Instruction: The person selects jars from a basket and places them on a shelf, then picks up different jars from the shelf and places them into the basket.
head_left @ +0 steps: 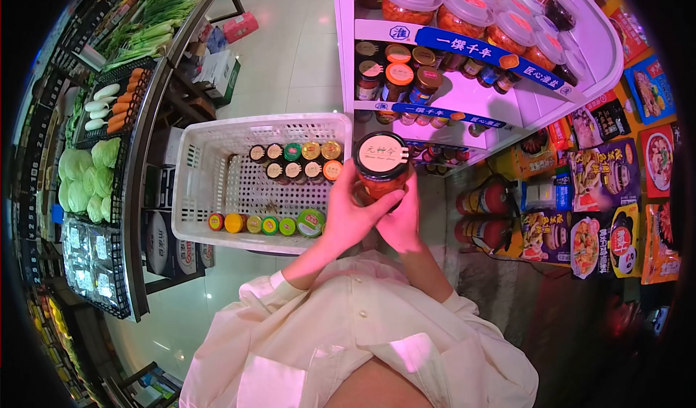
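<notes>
A glass jar (382, 154) with a black-rimmed lid and a pale printed label on top is held upright in front of my chest. Reddish contents show through its side. My left hand (349, 209) wraps round its left side, the thumb across the front. On the other side, my right hand (403, 223) closes round the lower part. Just left of my hands is a white perforated plastic basket (187, 212). Inside it, rows of jars with dark, green and gold lids (293, 152) stand at the back, and several colourful-lidded jars (270, 225) line the front.
A tiered white shelf (464, 143) with jars and tubs of red food (464, 13) rises ahead. Red fire extinguishers (482, 198) stand at the right, near bagged packaged foods (602, 169). Vegetable racks hold cabbages (90, 172) and carrots (125, 103) at the left.
</notes>
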Demonstrator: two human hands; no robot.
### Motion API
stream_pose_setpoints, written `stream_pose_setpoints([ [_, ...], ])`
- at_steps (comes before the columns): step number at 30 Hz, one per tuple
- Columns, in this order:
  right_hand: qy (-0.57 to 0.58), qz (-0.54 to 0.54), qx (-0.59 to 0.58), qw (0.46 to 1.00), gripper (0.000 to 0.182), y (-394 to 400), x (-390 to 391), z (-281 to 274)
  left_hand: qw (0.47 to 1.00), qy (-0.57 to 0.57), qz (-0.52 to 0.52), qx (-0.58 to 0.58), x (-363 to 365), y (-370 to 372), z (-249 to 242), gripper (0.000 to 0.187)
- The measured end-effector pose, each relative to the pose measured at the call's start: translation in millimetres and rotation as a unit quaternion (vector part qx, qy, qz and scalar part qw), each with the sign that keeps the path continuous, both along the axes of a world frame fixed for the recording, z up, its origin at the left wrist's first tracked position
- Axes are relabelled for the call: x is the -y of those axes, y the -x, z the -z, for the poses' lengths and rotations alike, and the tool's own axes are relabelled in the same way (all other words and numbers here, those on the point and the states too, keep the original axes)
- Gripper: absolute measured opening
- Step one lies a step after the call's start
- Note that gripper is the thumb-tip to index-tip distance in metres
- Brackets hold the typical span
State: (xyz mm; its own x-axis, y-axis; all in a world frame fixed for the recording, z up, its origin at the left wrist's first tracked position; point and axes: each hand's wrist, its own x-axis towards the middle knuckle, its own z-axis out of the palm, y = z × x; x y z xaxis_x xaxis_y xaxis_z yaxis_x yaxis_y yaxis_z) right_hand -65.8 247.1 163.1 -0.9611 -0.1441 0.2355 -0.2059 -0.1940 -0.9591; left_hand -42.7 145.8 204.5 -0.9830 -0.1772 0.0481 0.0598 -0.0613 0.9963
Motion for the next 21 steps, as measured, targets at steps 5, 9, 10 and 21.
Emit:
stream_pose_setpoints([
  [5,-0.107,-0.076,-0.064,0.989,0.082,3,-19,-2,0.997,-0.035,0.032,-0.066,22,3,10,0.064],
  [9,-0.132,-0.108,-0.095,0.981,0.074,11,-35,-17,0.998,-0.004,0.018,-0.067,25,4,13,0.067],
  [10,-0.125,-0.106,-0.105,0.981,0.073,14,-40,-17,0.998,0.003,0.005,-0.068,24,5,16,0.067],
  [21,-0.248,0.065,-0.063,0.964,0.079,9,-42,-17,0.984,0.155,-0.073,-0.048,-19,15,71,0.065],
])
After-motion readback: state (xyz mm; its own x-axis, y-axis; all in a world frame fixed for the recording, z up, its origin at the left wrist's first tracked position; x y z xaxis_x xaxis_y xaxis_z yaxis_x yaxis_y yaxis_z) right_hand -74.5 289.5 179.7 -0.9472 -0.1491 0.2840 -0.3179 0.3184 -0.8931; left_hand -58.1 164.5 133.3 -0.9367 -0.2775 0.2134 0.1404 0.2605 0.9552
